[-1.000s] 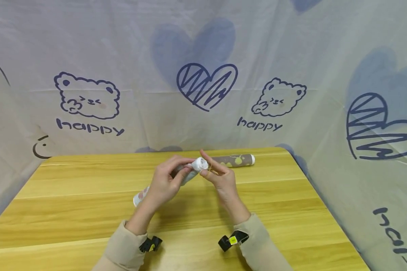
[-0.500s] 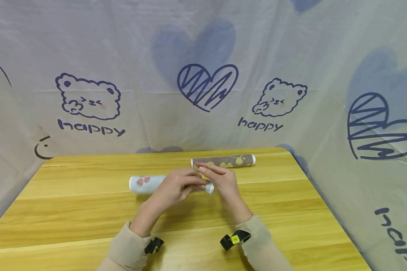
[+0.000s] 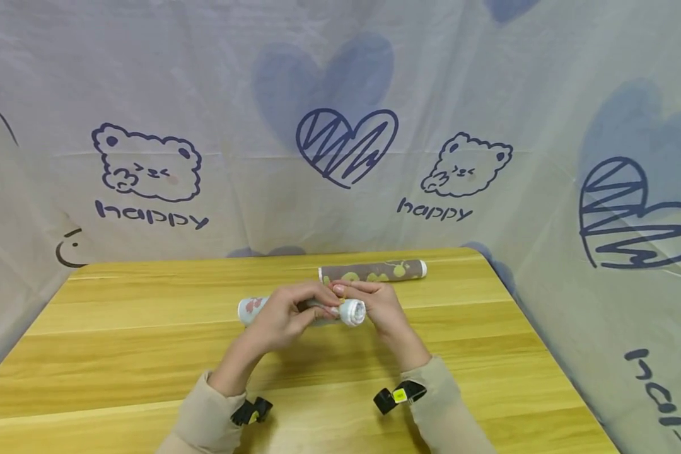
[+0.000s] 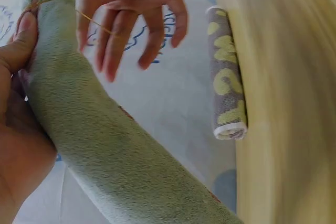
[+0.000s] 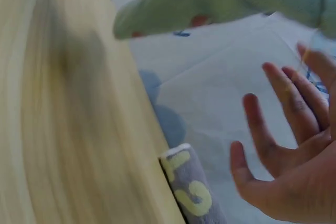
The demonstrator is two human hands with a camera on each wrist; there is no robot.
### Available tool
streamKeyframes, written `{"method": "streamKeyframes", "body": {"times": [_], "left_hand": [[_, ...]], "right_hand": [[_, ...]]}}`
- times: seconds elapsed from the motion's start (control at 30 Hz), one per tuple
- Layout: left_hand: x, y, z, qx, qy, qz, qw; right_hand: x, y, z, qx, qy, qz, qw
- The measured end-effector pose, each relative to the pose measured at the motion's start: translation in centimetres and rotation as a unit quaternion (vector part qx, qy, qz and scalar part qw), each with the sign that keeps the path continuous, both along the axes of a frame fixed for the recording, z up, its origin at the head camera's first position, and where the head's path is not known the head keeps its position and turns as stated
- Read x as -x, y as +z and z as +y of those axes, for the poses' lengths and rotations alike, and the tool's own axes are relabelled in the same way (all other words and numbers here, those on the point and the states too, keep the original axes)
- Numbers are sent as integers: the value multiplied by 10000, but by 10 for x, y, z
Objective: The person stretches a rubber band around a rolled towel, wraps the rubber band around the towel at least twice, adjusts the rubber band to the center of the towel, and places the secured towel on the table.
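Gripped in my left hand (image 3: 284,316), near one end, is a rolled pale blue towel (image 4: 115,124), held over the wooden table (image 3: 329,403). Around that end sits a thin yellowish band (image 4: 94,22), drawn out to my right hand (image 3: 384,310). Several right fingers are spread; whether I pinch the band, I cannot tell. Beyond, a brown rolled towel (image 3: 377,271) lies near the table's far edge.

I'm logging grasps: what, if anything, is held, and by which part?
Left grip: the pale towel roll, near one end. Right grip: the thin band stretches to it; whether pinched or hooked, I can't tell.
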State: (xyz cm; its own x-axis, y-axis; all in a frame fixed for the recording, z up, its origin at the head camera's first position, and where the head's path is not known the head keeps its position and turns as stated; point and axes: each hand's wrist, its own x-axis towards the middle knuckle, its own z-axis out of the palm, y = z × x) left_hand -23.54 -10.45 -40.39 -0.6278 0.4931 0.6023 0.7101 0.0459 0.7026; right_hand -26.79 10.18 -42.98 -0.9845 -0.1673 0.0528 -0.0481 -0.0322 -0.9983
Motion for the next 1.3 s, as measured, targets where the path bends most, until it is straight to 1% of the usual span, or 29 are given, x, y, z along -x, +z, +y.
{"method": "streamKeyframes", "body": {"times": [0.07, 0.17, 0.2, 0.27, 0.37, 0.43, 0.5, 0.57, 0.63, 0.67, 0.7, 0.73, 0.77, 0.8, 0.83, 0.87, 0.9, 0.93, 0.97, 1.0, 1.03, 1.07, 1.1, 1.13, 1.17, 1.23, 1.3], "left_hand": [[-1, 2, -3, -260, 159, 37, 9995], [0, 3, -5, -617, 511, 128, 9967], [0, 3, -5, -709, 666, 146, 9952], [2, 3, -4, -895, 1016, 193, 9906], [4, 0, -1, -1213, 1574, 104, 9800], [4, -1, 1, -1462, 1941, -23, 9700], [4, -1, 3, -1705, 2251, -199, 9591], [4, -1, 4, -1874, 2468, -318, 9503], [3, -1, 4, -1951, 2599, -378, 9450], [3, -1, 4, -1963, 2615, -397, 9442], [3, 0, 5, -1951, 2609, -391, 9446], [2, 0, 5, -1934, 2559, -412, 9463], [2, 0, 5, -1903, 2499, -450, 9483], [2, 0, 6, -1881, 2429, -503, 9503], [2, 0, 6, -1858, 2341, -576, 9526], [2, 0, 7, -1831, 2269, -650, 9543], [1, 0, 8, -1821, 2212, -738, 9552], [1, 0, 9, -1823, 2162, -863, 9553], [1, 0, 9, -1829, 2165, -997, 9538], [1, 1, 10, -1842, 2182, -1111, 9519], [1, 1, 10, -1860, 2192, -1215, 9500], [1, 1, 10, -1874, 2211, -1306, 9481], [1, 1, 10, -1894, 2221, -1394, 9462], [1, 2, 10, -1901, 2232, -1483, 9445], [1, 2, 10, -1905, 2256, -1544, 9428], [1, 3, 10, -1945, 2269, -1596, 9409], [1, 5, 10, -1983, 2288, -1617, 9393]], "right_hand": [[0, -2, -2, -289, -71, 306, 9991], [-1, -3, -4, -887, -199, 871, 9920], [-2, -2, -5, -1054, -182, 975, 9895], [-4, 0, -7, -1214, 25, 1090, 9866], [-8, 2, -8, -1269, 562, 997, 9853], [-10, 3, -10, -1296, 843, 935, 9835], [-12, 3, -11, -1376, 1037, 931, 9806], [-13, 4, -11, -1444, 1170, 965, 9778], [-15, 5, -11, -1508, 1287, 1106, 9739], [-15, 6, -11, -1594, 1289, 1296, 9701], [-15, 6, -10, -1697, 1279, 1604, 9639], [-15, 5, -10, -1810, 1248, 1992, 9550], [-13, 5, -9, -1937, 1186, 2490, 9415], [-12, 4, -9, -2091, 1091, 3088, 9214], [-9, 3, -9, -2235, 962, 3695, 8968], [-7, 2, -8, -2364, 810, 4321, 8665], [-4, 1, -8, -2456, 636, 4898, 8341], [-2, 0, -8, -2525, 473, 5379, 8029], [1, -1, -8, -2580, 320, 5775, 7739], [3, -1, -8, -2633, 189, 6068, 7497], [5, -1, -8, -2671, 85, 6283, 7306], [6, -1, -7, -2699, -2, 6443, 7155], [7, -1, -7, -2716, -51, 6529, 7071], [7, -1, -6, -2734, -79, 6548, 7046], [7, -2, -6, -2744, -91, 6531, 7058], [8, -3, -5, -2764, -132, 6428, 7143], [8, -5, -3, -2785, -202, 6202, 7331]]}}
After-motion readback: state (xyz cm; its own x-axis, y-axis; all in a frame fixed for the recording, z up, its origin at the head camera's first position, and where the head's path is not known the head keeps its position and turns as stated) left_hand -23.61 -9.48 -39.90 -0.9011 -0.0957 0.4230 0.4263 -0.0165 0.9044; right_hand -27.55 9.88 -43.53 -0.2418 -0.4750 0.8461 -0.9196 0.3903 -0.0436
